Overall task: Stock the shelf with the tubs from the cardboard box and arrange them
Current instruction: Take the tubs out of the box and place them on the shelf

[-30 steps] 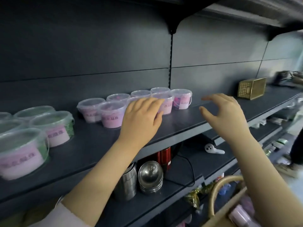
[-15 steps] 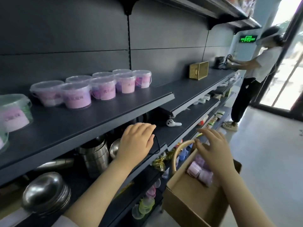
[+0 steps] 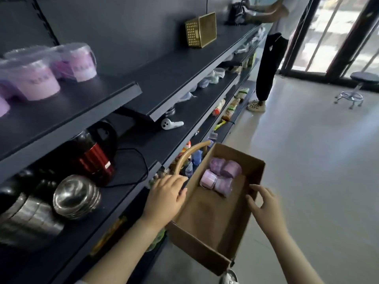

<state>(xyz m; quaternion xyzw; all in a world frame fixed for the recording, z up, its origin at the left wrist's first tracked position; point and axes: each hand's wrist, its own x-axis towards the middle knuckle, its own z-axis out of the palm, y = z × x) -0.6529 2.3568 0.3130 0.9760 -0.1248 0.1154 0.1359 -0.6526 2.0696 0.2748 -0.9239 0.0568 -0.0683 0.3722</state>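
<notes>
An open cardboard box stands low beside the shelving, with several pink and purple tubs lying on their sides at its far end. My left hand hovers at the box's left wall, fingers relaxed and holding nothing. Over the right wall, my right hand is spread and also holds nothing. More pink tubs with clear lids stand blurred on the dark upper shelf at the left.
Steel bowls, a red kettle and a white controller sit on the lower shelves. A gold basket stands further along the upper shelf. A curved wooden handle rises by the box. Another person stands ahead; a stool at right.
Both hands have dropped from the upper shelf down to the cardboard box, and my view has tilted down and right with them. The tubs on the shelf stay in place.
</notes>
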